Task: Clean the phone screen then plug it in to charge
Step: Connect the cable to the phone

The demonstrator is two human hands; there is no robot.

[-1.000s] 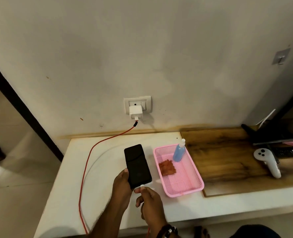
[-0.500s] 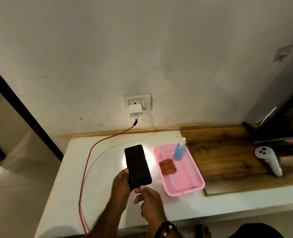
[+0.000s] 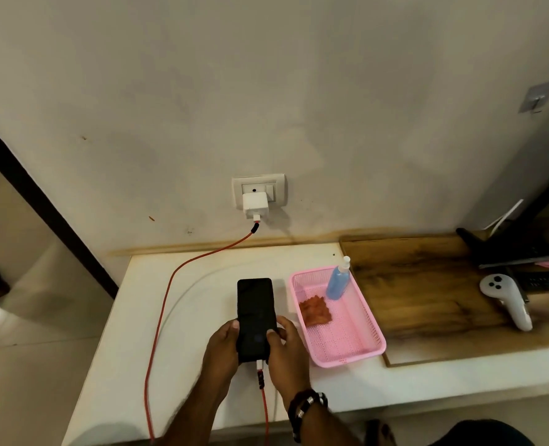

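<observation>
A black phone (image 3: 254, 312) with a dark screen is held over the white counter (image 3: 202, 284). My left hand (image 3: 221, 347) grips its lower left edge and my right hand (image 3: 286, 346) grips its lower right edge, thumb on the screen. The red cable's white plug (image 3: 259, 365) sits in the phone's bottom port. The red cable (image 3: 167, 291) loops off the counter's front edge and runs back to a white charger (image 3: 255, 205) in the wall socket (image 3: 258, 188).
A pink basket (image 3: 360, 352) right of the phone holds a blue spray bottle (image 3: 339, 281) and an orange cloth (image 3: 315, 312). A wooden board (image 3: 411, 284) lies further right, with a white controller (image 3: 508, 300) and dark devices (image 3: 517, 249) on it.
The plug, held at the phone's bottom port by my right hand, is now seated in it. My right hand has moved up to grip the phone's right edge.
</observation>
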